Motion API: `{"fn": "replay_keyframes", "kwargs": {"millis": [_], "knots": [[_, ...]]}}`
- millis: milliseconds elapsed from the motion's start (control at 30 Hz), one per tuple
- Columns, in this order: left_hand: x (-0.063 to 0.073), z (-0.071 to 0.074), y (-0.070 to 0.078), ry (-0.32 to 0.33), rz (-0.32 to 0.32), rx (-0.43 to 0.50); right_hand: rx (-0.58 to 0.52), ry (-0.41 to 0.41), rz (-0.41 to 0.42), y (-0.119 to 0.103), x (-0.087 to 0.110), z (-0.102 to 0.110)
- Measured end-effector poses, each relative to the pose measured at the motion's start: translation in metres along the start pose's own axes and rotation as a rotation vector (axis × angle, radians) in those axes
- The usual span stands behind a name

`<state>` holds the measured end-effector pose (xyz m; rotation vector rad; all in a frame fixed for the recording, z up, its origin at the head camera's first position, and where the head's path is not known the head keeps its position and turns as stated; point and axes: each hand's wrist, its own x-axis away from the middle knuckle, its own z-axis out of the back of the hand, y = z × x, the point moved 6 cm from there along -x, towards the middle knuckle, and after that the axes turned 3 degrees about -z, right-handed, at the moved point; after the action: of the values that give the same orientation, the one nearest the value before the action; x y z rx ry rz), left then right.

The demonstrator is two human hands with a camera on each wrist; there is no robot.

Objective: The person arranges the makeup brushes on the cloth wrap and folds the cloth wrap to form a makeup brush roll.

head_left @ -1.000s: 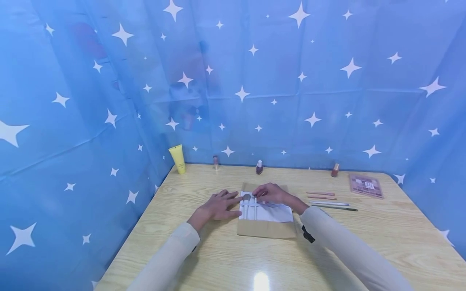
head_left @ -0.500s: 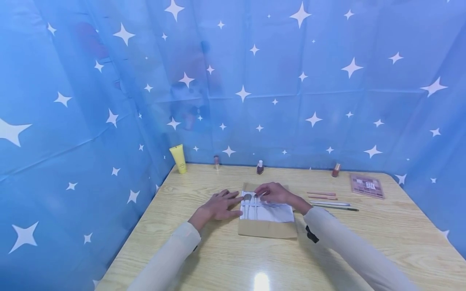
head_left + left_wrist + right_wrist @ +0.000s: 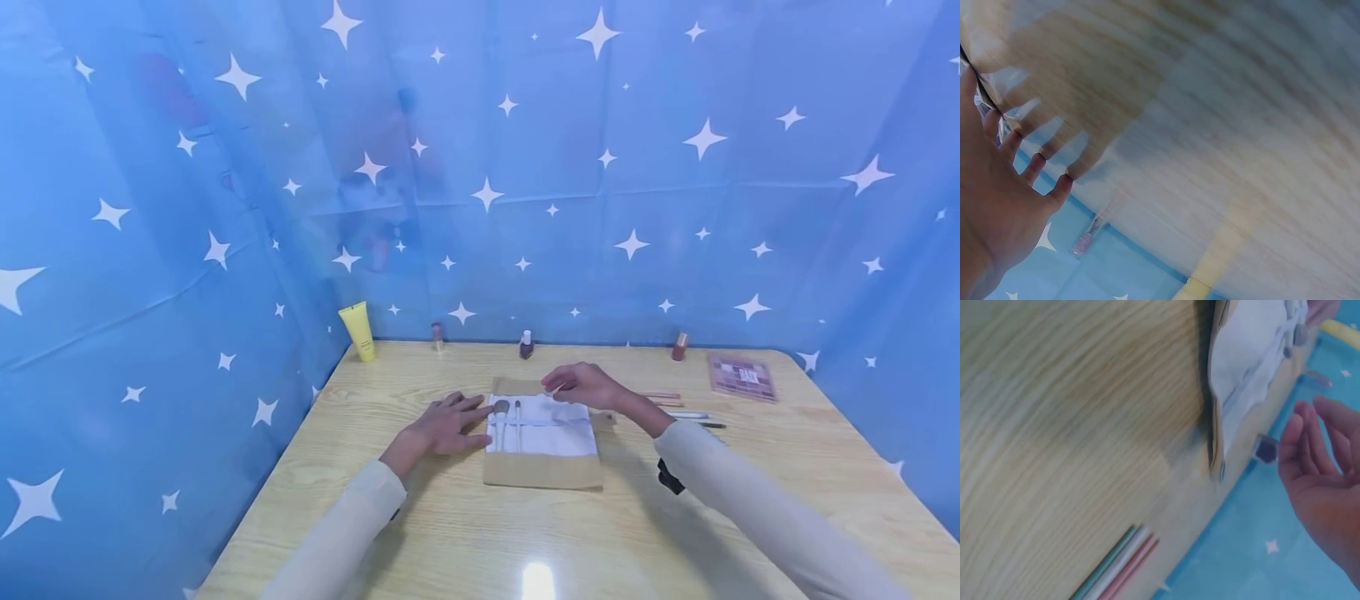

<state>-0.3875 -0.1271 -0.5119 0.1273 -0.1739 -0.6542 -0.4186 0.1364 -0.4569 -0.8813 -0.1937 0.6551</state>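
Observation:
A tan fabric brush roll (image 3: 543, 472) with a white lining lies unfolded on the table. Two makeup brushes stand in its left slots: a fluffy wide brush (image 3: 501, 421) and a thin small-headed brush (image 3: 517, 423). My left hand (image 3: 444, 425) rests with spread fingers at the roll's left edge, fingertips touching it. Over the upper right of the lining hovers my right hand (image 3: 587, 387), its fingers loosely bent. In the right wrist view, nothing shows between the fingers of that right hand (image 3: 1322, 462).
To the right lie several slim pencils or brushes (image 3: 1116, 562), pink, white and green, partly behind the right arm. A makeup palette (image 3: 742, 377) is farther right. Along the back stand a yellow tube (image 3: 357, 332), a small tube (image 3: 437, 337), dark nail polish (image 3: 527, 344) and a red bottle (image 3: 679, 347).
My right hand has let go of the thin brush and moved right, away from it. The left hand has kept its place on the roll. The head view has shifted slightly.

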Motion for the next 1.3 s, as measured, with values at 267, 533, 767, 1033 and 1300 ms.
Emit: {"fn": "replay_keyframes", "kwargs": {"millis": [267,533,767,1033,1300], "knots": [[0.001,0.001,0.002,0.002,-0.008,0.024,0.025,0.025,0.020,0.003,0.025,0.022],[0.004,0.000,0.002,-0.005,0.005,0.023,0.062,0.036,0.047,0.006,0.050,0.034],[0.007,0.001,0.002,-0.001,0.001,0.027,0.089,0.055,0.034,0.015,0.071,0.050],[0.006,0.003,0.004,0.001,-0.006,0.033,0.126,0.092,0.058,0.027,0.096,0.070],[0.004,0.004,0.007,0.002,-0.026,0.024,0.180,0.125,-0.025,0.042,0.120,0.095]]}}
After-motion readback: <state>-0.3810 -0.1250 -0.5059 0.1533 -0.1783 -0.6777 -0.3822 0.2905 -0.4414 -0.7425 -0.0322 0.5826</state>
